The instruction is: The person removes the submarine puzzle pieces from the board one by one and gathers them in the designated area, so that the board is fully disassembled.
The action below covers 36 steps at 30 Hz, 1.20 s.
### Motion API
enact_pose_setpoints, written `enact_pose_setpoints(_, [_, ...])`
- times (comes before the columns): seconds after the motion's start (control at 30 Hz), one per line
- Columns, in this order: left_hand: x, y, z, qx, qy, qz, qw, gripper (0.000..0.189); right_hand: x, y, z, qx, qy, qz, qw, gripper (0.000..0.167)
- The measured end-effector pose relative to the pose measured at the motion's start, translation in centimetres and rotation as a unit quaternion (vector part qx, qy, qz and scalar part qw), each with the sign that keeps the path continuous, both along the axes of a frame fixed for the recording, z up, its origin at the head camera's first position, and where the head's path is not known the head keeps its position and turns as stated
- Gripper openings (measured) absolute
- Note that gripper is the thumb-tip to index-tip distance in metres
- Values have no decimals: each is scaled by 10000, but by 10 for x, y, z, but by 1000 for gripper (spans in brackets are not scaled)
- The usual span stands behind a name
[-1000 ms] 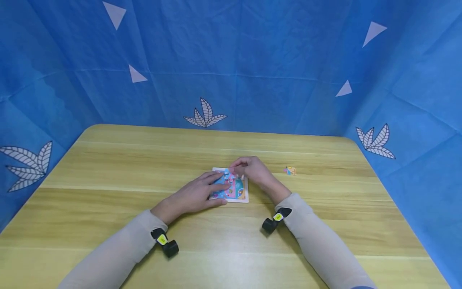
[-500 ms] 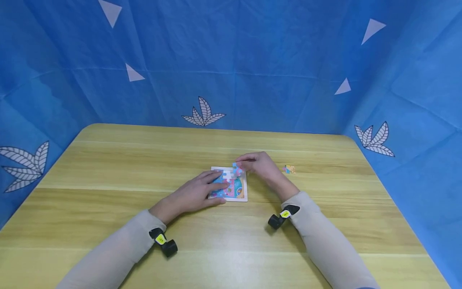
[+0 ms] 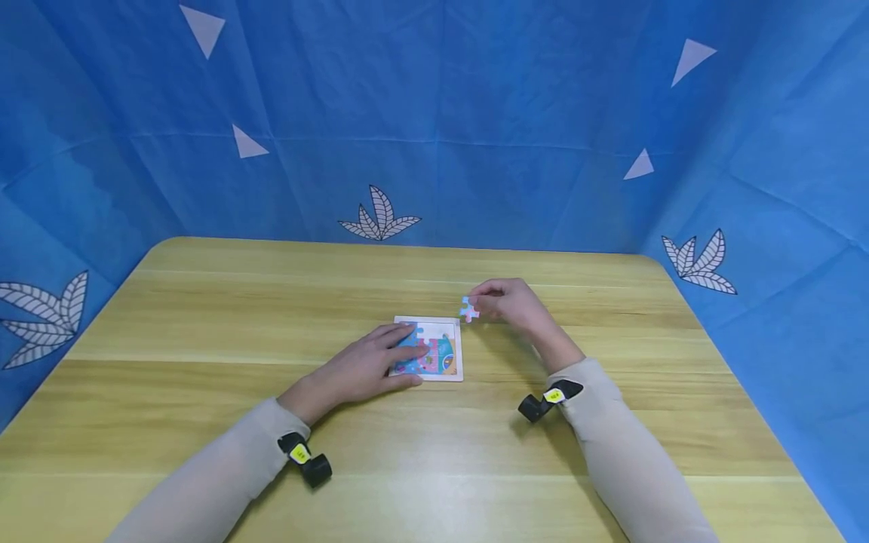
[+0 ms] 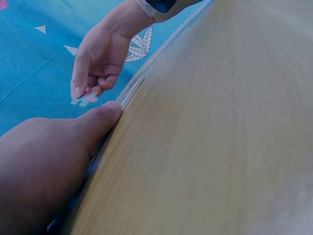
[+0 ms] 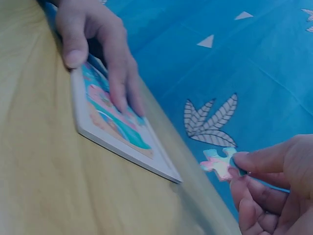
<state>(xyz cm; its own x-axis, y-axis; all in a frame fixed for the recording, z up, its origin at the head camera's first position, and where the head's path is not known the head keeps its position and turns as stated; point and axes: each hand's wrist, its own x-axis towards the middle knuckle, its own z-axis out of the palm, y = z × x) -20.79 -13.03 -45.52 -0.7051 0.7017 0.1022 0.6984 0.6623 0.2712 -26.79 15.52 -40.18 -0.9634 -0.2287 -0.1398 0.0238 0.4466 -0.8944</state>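
My left hand rests on a small white-framed jigsaw puzzle, its fingers spread over the left part and the thumb at the near edge. The puzzle's top row shows a bare white gap, while coloured pieces fill the lower part. Just beyond the puzzle's far right corner, my right hand pinches a blue and pink jigsaw piece between thumb and fingers, above the table. In the right wrist view this jigsaw piece is held apart from the puzzle. My left fingers cover some of the puzzle.
The wooden table has a blue cloth with white leaves and triangles behind it and at its sides. A black wrist camera is strapped to the left sleeve, another wrist camera to the right.
My right hand has lifted the jigsaw piece out of the puzzle's top row and moved right and away with it. The orange loose piece is now hidden behind that hand. My left hand stays put.
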Motion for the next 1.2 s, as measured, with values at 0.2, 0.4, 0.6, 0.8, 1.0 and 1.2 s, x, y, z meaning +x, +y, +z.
enact_pose_setpoints(0.2, [1, 0, 0, 7, 16, 6, 10000, 60, -4, 19, 8, 326, 52, -59, 9994, 23])
enact_pose_setpoints(0.4, [1, 0, 1, -10, 5, 21, 10000, 61, -11, 40, 10, 335, -35, -219, 9992, 28])
enact_pose_setpoints(0.6, [1, 0, 0, -4, 23, 23, 10000, 60, -13, 53, 7, 672, -272, -361, 9967, 28])
enact_pose_setpoints(0.8, [1, 0, 0, -3, 7, 9, 10000, 60, -15, 60, 1, 848, -657, -366, 9936, 23])
enact_pose_setpoints(1.0, [1, 0, 1, 23, 17, 7, 10000, 61, -18, 64, -4, 1155, -661, -278, 9907, 22])
enact_pose_setpoints(1.2, [1, 0, 0, 43, 57, -30, 10000, 61, -19, 66, -6, 1380, -641, -295, 9879, 20])
